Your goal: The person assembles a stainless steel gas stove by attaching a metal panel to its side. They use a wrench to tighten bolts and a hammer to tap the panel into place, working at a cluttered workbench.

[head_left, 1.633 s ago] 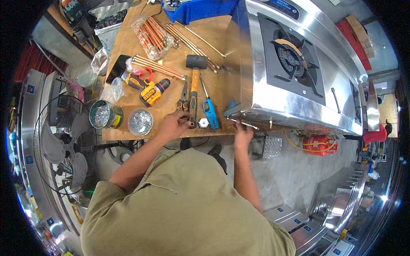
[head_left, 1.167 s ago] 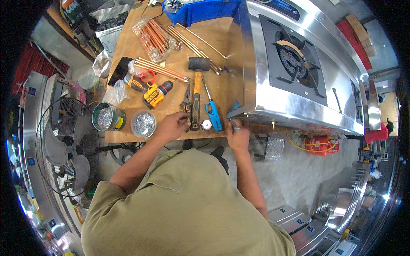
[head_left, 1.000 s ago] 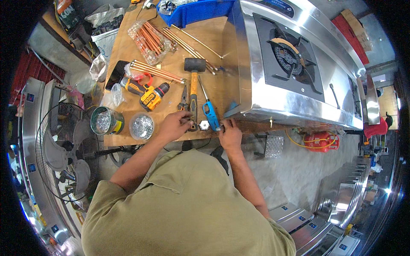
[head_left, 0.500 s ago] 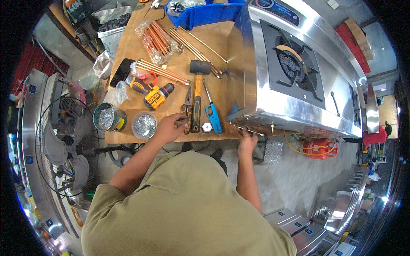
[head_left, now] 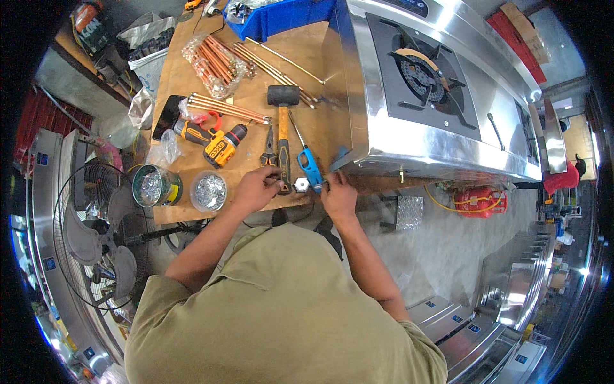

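Left hand (head_left: 257, 191) left of hammer (head_left: 284, 136); lighter (head_left: 309, 169), right hand (head_left: 339, 197) right of it. Fingers curled, cannot tell on what. Seemingly fingertip work; next wants steady pinch.

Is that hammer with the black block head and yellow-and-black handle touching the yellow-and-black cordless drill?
Apart: the head view shows bare brown wooden tabletop, and black-and-orange pliers, between the hammer and the drill.

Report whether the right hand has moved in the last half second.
Yes: judged against the stove, the right hand has shifted left, toward the blue lighter.
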{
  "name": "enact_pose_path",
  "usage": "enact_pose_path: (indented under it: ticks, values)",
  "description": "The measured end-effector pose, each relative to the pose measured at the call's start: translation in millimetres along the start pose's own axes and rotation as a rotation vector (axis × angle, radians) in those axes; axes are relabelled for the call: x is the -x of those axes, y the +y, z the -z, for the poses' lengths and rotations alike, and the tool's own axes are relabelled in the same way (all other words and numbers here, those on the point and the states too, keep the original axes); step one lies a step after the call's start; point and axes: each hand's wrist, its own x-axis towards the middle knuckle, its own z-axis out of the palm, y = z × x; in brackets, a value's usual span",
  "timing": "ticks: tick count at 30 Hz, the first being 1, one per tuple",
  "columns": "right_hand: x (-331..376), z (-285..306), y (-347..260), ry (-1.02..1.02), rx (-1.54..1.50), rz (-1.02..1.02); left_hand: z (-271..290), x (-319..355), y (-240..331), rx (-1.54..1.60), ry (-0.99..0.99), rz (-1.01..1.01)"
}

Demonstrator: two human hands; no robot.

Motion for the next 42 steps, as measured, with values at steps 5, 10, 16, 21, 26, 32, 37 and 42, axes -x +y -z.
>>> enact_pose_path:
  ticks: [5, 10, 16, 21, 26, 32, 37, 42]
  values:
    - [3.7, -15.0, 35.2, 0.228, -0.64, -0.565, 1.3, 4.9, -2.0, -0.014, 0.041, -0.005]
    - [4.1, -21.0, 71.4, 0.266, -1.777, -1.104, 3.0, 10.5, -13.4, 0.027, 0.071, -0.062]
    - [10.7, -5.1, 49.7, 0.339, -1.252, -0.685, 2.5, 8.6, -21.7, 0.044, 0.089, -0.05]
    - [0.2, 6.2, 18.4, 0.021, -0.296, -0.212, -10.0, -1.2, -16.2, 0.019, 0.0, -0.032]
    - [-0.1, 1.9, 6.1, -0.006, -0.083, -0.001, -19.9, -10.2, 1.3, -0.006, -0.022, -0.115]
    - [10.0, -15.1, 32.1, 0.299, -0.871, -0.488, -18.4, -12.0, 16.7, 0.002, 0.057, -0.104]
    - [9.4, -10.1, 64.6, 0.244, -1.633, -0.851, -17.0, 0.6, 24.8, 0.026, 0.142, -0.055]
    - [40.6, 26.2, 97.3, -0.083, -1.282, -0.611, -24.0, 5.7, 66.5, 0.143, 0.291, 0.041]
